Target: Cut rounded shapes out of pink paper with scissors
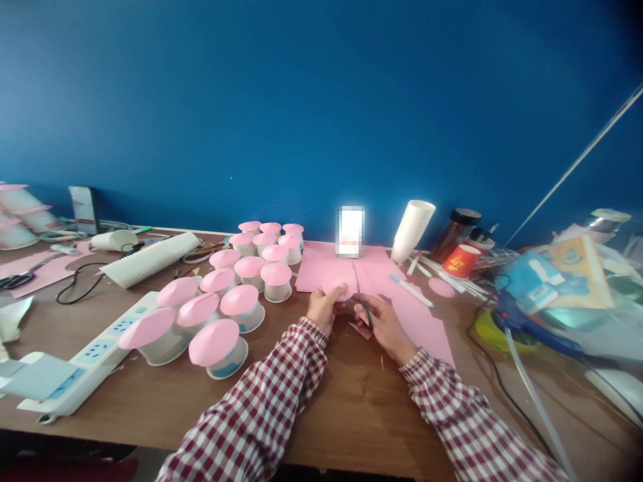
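Between thumb and fingers my left hand (324, 308) pinches a pink paper disc (335, 284) by its near edge. My right hand (384, 325) is closed round the dark handles of a pair of scissors (358, 284), whose blades point away from me beside the disc's right edge. Whether the blades touch the paper I cannot tell. Under and behind both hands lie pink paper sheets (314, 264), with a small pink offcut (360, 331) near my right hand. To the left stand several upturned white paper cups (251, 320) topped with pink discs.
A white power strip (103, 345) and a stack of paper cups (151, 260) lie at left. Behind my right hand are a marker (412, 291), a white cup stack (412, 231) and a red cup (461, 260). A blue glue gun (532, 325) and cables are at right.
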Available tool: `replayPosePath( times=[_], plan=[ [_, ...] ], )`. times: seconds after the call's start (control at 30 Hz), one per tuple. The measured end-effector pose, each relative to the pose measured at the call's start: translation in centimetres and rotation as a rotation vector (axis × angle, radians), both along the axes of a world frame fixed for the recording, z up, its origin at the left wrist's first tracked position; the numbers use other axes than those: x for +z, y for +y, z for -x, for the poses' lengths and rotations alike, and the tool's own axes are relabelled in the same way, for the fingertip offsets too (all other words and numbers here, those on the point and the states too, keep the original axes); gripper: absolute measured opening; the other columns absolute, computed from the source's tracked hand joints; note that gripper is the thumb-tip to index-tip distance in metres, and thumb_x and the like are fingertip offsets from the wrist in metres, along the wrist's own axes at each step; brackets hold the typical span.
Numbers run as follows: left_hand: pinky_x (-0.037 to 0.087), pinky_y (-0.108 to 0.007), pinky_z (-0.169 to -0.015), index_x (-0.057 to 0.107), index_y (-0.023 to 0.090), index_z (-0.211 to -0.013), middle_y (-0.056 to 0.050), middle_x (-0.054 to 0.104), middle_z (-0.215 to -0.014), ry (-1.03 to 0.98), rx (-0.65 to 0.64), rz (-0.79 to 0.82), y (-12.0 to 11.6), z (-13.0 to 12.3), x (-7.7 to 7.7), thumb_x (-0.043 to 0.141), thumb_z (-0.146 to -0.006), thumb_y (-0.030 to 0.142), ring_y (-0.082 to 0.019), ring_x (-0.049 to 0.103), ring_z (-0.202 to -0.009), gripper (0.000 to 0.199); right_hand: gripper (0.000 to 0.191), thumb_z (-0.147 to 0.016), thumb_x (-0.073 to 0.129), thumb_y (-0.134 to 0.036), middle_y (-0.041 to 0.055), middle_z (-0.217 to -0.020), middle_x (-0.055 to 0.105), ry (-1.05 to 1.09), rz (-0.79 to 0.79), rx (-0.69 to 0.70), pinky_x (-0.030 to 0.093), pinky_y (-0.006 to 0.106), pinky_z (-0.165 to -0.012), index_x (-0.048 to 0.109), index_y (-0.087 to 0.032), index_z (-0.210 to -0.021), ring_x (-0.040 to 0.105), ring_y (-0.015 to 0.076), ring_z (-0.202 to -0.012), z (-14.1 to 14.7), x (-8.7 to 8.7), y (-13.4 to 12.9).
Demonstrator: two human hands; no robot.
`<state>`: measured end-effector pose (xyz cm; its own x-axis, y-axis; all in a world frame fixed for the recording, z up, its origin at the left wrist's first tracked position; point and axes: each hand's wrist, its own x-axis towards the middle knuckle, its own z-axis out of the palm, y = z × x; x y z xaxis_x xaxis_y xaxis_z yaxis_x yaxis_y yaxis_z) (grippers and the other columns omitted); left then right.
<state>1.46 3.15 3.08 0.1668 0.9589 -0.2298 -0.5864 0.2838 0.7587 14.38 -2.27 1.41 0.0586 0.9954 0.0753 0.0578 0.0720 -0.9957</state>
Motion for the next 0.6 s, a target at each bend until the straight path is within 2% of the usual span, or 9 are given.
replayPosePath(
  times=[0.6],
  plan=[
    [0.042, -0.017, -0.043, 0.062, 0.008, -0.075, -0.004, 0.062, -0.067, 0.002, -0.005, -0.013, -0.05, 0.02, 0.02, 0.079, -0.055, 0.024, -0.009, 0.056, -0.055, 0.030, 0.047, -0.074, 0.066, -0.044, 0.0013, -0.073, 0.059, -0.005, 0.018, 0.013, 0.048, 0.024, -0.055, 0.061, -0.017, -0.112, 0.055, 0.0121, -0.062, 0.14, 0.67, -0.28]
  ],
)
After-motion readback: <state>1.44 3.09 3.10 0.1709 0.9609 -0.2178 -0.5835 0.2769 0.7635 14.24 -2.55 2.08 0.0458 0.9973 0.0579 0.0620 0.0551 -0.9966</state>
